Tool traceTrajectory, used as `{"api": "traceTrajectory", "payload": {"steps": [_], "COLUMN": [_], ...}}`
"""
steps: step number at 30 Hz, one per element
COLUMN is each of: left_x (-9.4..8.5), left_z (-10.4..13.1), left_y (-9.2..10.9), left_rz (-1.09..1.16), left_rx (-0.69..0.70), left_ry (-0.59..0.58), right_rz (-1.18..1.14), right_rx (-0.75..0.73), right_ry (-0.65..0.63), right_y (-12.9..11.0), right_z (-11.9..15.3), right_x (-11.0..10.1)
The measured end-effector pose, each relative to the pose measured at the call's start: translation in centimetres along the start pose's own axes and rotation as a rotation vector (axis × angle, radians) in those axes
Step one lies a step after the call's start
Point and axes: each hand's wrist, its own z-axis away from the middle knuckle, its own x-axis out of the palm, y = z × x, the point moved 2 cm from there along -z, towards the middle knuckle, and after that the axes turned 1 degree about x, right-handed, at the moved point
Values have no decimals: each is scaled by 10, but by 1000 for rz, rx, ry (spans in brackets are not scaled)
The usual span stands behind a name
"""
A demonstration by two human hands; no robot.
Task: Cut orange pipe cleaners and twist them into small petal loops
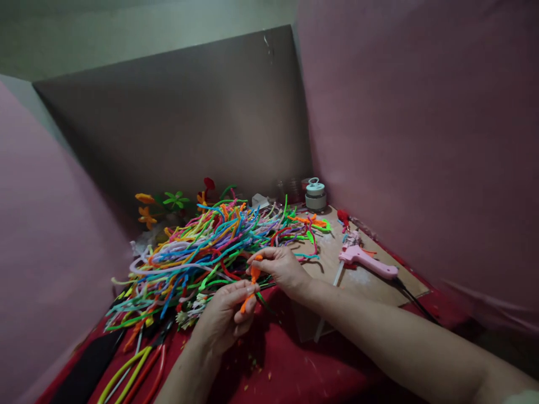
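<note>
One twisted orange fuzzy stem [255, 274] is held above the surface [290, 365], which is covered in red cloth. The left hand [229, 308] pinches its lower part; the right hand [286, 270] pinches its upper end between thumb and finger. Working it well likely means keeping the lower grip firm and turning the top gently, so the fuzz isn't crushed. Behind lies one heap of multicoloured fuzzy stems [202, 247], too tangled to count. Around it: one pink glue gun [373, 262], one lidded jar [315, 199], two handled tools, one yellow [141, 359], one red [162, 367].
</note>
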Motion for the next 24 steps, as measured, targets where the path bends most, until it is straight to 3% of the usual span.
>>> {"api": "traceTrajectory", "payload": {"steps": [5,7,11,13,15,17,19,24], "left_x": [-3,-5,-7,0,15,33,51,80], "left_z": [-3,-6,-16,-24,-35,-50,-68,-125], "left_y": [0,3,22,37,50,60,67,75], "left_rz": [-13,-61,-277,-392,-490,-535,-719,-1045], "left_rx": [7,21,133,242,268,264,324,413], "left_ry": [3,37,204,272,238,224,198,220], "right_rz": [50,174,733,909,997,1067,1084,1157], "right_rx": [-45,-159,-784,-1013,-1134,-1173,-1155,-986], "right_ry": [49,72,156,-5,-126,-242,-345,-444], "right_y": [1,-4,-30,-35,-30,-16,0,20], "right_z": [-4,-2,17,31,41,47,47,41], "right_x": [-3,-4,3,14,24,33,40,42]}}
